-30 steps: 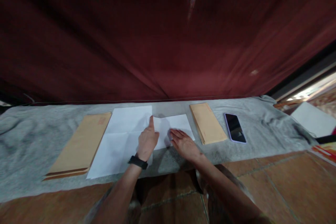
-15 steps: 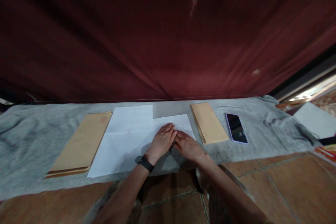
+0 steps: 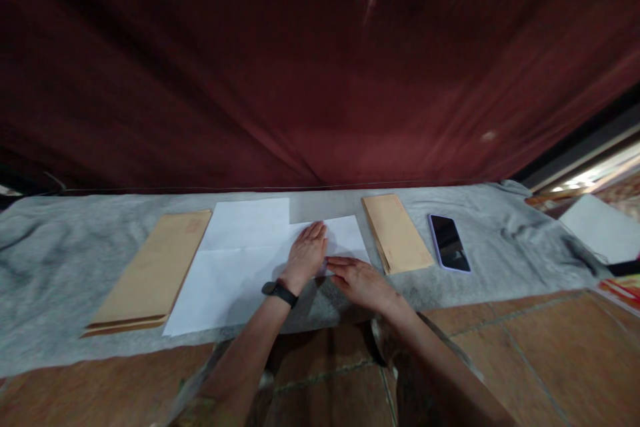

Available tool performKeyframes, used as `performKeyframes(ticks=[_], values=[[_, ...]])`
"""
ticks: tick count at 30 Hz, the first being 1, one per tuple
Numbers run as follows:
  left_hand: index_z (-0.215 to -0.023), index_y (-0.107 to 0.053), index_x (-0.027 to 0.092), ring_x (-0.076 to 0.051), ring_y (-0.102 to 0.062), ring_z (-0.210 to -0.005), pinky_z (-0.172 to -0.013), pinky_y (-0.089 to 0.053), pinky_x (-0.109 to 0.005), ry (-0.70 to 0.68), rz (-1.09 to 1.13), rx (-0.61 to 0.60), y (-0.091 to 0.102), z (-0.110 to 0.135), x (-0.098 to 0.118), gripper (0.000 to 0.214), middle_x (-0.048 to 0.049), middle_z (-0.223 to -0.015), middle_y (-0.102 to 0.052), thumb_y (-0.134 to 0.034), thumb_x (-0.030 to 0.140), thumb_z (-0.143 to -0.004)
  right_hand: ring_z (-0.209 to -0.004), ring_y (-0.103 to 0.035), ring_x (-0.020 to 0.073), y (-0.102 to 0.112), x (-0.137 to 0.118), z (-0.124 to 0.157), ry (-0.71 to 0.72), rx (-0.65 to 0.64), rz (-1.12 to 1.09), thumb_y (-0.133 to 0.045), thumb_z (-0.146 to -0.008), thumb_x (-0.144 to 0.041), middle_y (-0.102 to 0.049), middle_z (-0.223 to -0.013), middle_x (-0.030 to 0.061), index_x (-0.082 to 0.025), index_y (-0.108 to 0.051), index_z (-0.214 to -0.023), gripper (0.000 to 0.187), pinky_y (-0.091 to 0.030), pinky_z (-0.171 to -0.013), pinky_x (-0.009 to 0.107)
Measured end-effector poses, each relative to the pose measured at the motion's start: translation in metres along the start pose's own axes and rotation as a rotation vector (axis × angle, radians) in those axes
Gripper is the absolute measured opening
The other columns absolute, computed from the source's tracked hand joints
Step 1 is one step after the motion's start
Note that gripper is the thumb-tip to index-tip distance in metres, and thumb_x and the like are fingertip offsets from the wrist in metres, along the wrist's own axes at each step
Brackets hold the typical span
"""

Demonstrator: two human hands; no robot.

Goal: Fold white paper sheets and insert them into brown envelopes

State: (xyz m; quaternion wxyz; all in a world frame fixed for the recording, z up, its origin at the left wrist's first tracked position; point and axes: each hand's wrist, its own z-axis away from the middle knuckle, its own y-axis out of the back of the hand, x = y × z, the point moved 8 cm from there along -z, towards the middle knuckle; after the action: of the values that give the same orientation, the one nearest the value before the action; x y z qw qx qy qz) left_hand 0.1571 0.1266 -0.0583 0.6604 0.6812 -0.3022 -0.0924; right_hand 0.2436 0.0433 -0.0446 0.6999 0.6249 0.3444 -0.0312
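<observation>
My left hand [image 3: 306, 255], with a dark watch at the wrist, lies flat on a white sheet of paper [image 3: 349, 233], its fingers stretched toward the far side. Just to the right, my right hand [image 3: 359, 282] rests with fingers extended and close together at the sheet's near edge. Both hands press from above; neither grips anything. That sheet looks folded, though the hands partly cover it. Adjoining it on the left are larger white sheets [image 3: 225, 280], with a crease across them.
A pile of large brown envelopes [image 3: 145, 273] lies at the left, and smaller brown envelopes [image 3: 400, 233] at the right. Beyond these is a phone [image 3: 450, 243] in a purple case. A grey cloth [image 3: 520, 247] lies under everything, with dark red fabric [image 3: 320, 80] behind.
My left hand has slid slightly away from me up the sheet. My right hand has drawn slightly toward me, so the fingertips that met are now apart.
</observation>
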Motion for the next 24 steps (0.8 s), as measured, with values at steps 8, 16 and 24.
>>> performKeyframes(ticks=[8,16,24], values=[[-0.145,-0.049,0.006,-0.026,-0.039,-0.147,-0.121,-0.032,-0.041,0.012,-0.036,-0.028,-0.007,-0.006,-0.003,0.049,-0.0184,-0.154,-0.047,-0.036,0.017,-0.100,-0.130,-0.059,0.0205,0.003,0.002,0.002,0.005,0.021,-0.037,-0.051,-0.097,-0.017,-0.064,-0.139,0.0093,-0.018,-0.068,-0.129,0.037,-0.044,-0.115,0.039],[-0.144,-0.051,0.009,-0.024,-0.044,-0.144,-0.121,-0.032,-0.041,-0.056,-0.024,-0.071,-0.005,0.002,-0.001,0.051,-0.0182,-0.152,-0.050,-0.041,0.009,-0.094,-0.131,-0.058,0.0235,0.003,0.003,-0.007,0.042,0.049,0.017,-0.052,-0.097,-0.015,-0.062,-0.141,0.0138,-0.015,-0.065,-0.133,0.038,-0.043,-0.116,0.042],[-0.143,-0.052,0.007,-0.024,-0.045,-0.144,-0.121,-0.034,-0.040,-0.102,-0.027,-0.112,-0.001,0.020,0.004,0.056,-0.0189,-0.152,-0.050,-0.037,0.000,-0.089,-0.133,-0.056,0.0246,0.004,0.006,-0.016,0.084,0.075,0.147,-0.045,-0.099,-0.013,-0.060,-0.143,0.0142,-0.015,-0.059,-0.140,0.043,-0.042,-0.116,0.044]])
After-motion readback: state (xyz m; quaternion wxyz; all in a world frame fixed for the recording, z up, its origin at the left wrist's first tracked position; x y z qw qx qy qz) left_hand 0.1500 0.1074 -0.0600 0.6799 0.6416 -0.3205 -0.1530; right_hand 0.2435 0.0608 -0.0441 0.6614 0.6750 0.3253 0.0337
